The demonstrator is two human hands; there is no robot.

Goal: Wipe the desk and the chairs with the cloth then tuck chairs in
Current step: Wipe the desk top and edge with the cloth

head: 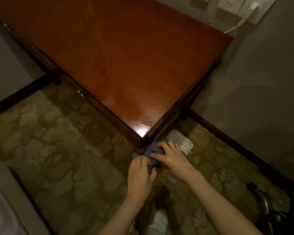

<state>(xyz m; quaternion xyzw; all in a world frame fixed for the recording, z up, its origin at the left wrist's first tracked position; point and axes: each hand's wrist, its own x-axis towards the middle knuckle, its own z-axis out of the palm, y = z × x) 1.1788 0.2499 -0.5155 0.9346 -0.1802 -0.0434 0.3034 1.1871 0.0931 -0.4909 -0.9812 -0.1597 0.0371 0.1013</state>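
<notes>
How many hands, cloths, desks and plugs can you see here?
Hands: 2, the left hand and the right hand
Cloths: 1, the grey cloth, held by both hands
Desks: 1, the brown desk
Plugs: 1, the white plug
Total: 5

Dim, warm indoor light. Glare patch on the desk [143, 122] near corner (speckled with compression noise). Soft overall; wide-angle bending at edges; frame corners darken, lower right murky.
</notes>
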